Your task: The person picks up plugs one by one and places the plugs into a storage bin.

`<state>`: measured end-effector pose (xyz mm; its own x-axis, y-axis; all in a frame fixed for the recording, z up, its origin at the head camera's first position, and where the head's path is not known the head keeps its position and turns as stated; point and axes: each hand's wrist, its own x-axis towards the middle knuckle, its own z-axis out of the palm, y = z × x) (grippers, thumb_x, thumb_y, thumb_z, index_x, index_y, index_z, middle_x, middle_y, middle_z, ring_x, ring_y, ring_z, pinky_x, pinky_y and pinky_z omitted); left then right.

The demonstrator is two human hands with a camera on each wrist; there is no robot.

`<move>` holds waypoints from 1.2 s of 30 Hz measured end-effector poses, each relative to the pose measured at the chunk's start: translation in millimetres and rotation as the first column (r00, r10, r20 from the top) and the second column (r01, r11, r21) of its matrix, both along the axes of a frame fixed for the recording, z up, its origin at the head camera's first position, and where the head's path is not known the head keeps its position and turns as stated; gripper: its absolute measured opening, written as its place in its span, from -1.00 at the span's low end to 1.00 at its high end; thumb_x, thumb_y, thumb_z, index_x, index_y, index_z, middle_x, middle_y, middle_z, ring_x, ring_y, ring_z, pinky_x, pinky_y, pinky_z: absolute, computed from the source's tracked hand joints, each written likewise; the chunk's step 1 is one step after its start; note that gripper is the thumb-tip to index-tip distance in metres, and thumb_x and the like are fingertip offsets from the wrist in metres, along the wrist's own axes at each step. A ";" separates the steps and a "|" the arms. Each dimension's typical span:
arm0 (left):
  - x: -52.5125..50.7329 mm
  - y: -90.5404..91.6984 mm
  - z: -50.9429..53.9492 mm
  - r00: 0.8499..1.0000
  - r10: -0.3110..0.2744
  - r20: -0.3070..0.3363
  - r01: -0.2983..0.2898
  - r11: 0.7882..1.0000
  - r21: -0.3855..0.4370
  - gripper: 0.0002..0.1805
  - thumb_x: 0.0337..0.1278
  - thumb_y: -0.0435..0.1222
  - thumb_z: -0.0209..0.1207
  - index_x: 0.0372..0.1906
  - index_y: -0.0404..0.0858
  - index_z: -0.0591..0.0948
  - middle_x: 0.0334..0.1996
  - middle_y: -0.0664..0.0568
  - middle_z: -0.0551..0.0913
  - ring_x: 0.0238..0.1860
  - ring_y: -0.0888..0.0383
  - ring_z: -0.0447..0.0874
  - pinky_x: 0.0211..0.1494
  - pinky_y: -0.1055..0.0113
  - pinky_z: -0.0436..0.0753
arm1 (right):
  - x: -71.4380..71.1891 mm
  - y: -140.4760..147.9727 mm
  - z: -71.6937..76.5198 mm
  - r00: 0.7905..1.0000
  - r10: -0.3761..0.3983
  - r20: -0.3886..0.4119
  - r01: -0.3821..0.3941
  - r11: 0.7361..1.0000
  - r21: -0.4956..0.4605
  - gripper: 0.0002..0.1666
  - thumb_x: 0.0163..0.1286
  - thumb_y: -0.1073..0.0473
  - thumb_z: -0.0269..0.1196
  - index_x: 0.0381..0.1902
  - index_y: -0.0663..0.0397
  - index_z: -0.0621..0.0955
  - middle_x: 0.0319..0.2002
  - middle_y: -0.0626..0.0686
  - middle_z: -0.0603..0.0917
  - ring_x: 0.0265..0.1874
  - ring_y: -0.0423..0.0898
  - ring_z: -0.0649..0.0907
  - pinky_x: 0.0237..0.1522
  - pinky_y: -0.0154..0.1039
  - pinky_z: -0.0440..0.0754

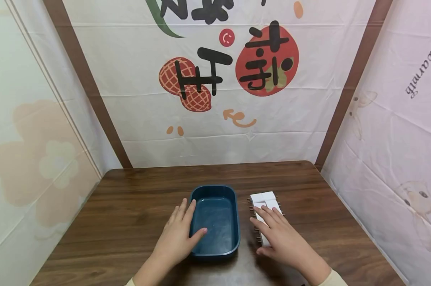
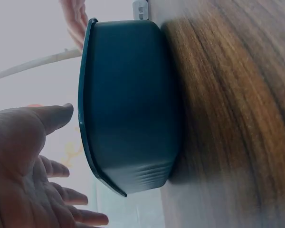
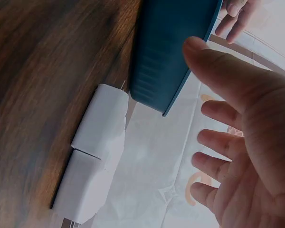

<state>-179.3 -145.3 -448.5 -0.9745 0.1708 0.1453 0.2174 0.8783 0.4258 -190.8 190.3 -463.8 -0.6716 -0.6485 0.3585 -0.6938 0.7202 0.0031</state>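
Observation:
A dark teal rectangular bin stands upright on the table, and nothing shows inside it. My left hand hovers beside its left rim with fingers spread; the left wrist view shows a gap between that hand and the bin wall. To the right of the bin lie several white power adapters in two close rows, thin metal prongs pointing out on both sides. Above them hangs my right hand, fingers extended and holding nothing, hiding part of the rows. Two adapters appear nearer in the right wrist view.
The brown wood-grain table has rounded far corners. Behind it hangs a white printed cloth, with more cloth along the left and right sides.

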 end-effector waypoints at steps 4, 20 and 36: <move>-1.7 -2.0 -1.9 0.999 0.030 0.026 -0.031 0.999 0.037 -0.01 0.30 0.25 0.21 0.64 -0.09 0.09 0.62 -0.25 0.03 0.55 -0.35 0.13 0.35 -0.40 0.39 | 0.3 2.6 -0.5 1.000 -0.007 0.027 0.007 1.000 0.009 0.03 -0.03 -0.17 0.63 0.37 0.03 0.52 0.44 0.15 0.44 0.47 0.21 0.38 0.48 0.22 0.29; -1.8 -9.1 -9.4 0.989 0.134 0.065 -0.140 0.984 0.112 -0.05 0.33 0.07 0.29 0.62 -0.22 0.12 0.49 -0.34 0.25 0.44 -0.33 0.32 0.33 -0.30 0.47 | -4.0 4.2 -6.1 0.999 0.008 -0.032 -0.007 1.000 0.028 -0.13 -0.15 -0.04 0.67 0.17 0.04 0.62 0.15 0.08 0.58 0.17 0.05 0.55 0.25 0.06 0.53; -6.8 -12.1 -18.3 0.978 0.180 0.103 -0.196 0.965 0.172 -0.14 0.32 -0.01 0.31 0.54 -0.32 0.25 0.11 -0.20 0.56 -0.08 0.06 0.63 -0.06 0.04 0.70 | -6.7 3.5 -12.8 0.999 -0.040 0.028 0.039 0.998 0.054 -0.30 -0.11 0.08 0.65 0.06 0.04 0.68 -0.03 -0.01 0.60 0.03 0.01 0.60 0.14 0.04 0.59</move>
